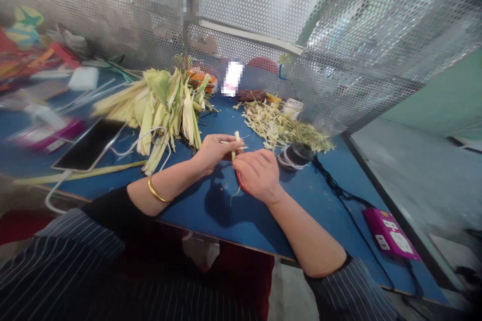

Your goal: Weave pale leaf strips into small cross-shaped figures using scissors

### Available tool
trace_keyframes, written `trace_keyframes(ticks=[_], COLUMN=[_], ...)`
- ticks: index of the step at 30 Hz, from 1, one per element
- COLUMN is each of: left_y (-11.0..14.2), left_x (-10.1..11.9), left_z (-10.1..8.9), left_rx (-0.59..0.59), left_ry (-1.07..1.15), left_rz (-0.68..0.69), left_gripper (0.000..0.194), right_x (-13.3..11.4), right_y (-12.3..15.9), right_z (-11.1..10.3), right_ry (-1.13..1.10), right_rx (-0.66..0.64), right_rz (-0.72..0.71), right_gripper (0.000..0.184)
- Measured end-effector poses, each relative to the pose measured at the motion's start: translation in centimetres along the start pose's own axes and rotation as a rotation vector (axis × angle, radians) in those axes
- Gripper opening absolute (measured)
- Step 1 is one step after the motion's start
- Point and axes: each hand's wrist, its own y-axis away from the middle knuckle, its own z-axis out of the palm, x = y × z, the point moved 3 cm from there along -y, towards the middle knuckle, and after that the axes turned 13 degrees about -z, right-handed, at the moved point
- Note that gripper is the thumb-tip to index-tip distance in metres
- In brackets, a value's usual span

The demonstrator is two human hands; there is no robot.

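My left hand (214,153) pinches a pale, narrow strip of corn husk (237,141) between thumb and fingers above the blue table. Its upper end stands upright between my hands. Close beside it, my right hand (259,173) is closed in a fist, its fingertips meeting the lower part of the strip. A red curved handle (241,182) shows under the right hand; the rest of that tool is hidden by the palm. Left of my hands lies a heap of long corn husks (161,105). A thread spool (294,155), black with white thread, is near my right hand.
Husk scraps (278,123) are piled at the back right. A dark phone (90,145) with a white cable lies at left. Black cords run to a purple power strip (391,235) at right. A lit phone (232,78) stands against the perforated metal screen (241,5).
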Motion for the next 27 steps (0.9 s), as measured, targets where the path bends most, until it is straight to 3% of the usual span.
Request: trace_keyframes(ticks=[3, 6, 10, 18, 23, 27], left_y=[0.0, 0.2, 0.3, -0.2, 0.1, 0.4], left_x=[0.2, 0.1, -0.1, -0.4, 0.1, 0.6], left_z=[0.0, 0.2, 0.3, 0.3, 0.5, 0.2], left_rx=[-0.033, -0.072, -0.07, -0.054, -0.026, -0.003], left_ry=[-0.001, -0.027, -0.083, -0.029, -0.07, -0.199], left_rz=[-0.043, -0.05, -0.026, -0.095, -0.056, 0.042], left_gripper=[0.028, 0.031, 0.031, 0.021, 0.021, 0.024], right_x=[2.0, 3.1, 3.0, 3.1, 4.0, 4.3], right_y=[0.6, 1.1, 1.2, 1.6, 2.1, 2.0], right_z=[-0.1, 0.7, 1.8, 1.9, 1.8, 1.6], right_ry=[-0.192, -0.395, -0.607, -0.725, -0.733, -0.791], right_rx=[0.153, 0.121, 0.024, 0.13, 0.199, 0.182], right_rz=[0.489, 0.761, 0.854, 0.943, 1.036, 1.042], right_gripper=[0.015, 0.017, 0.017, 0.018, 0.017, 0.019])
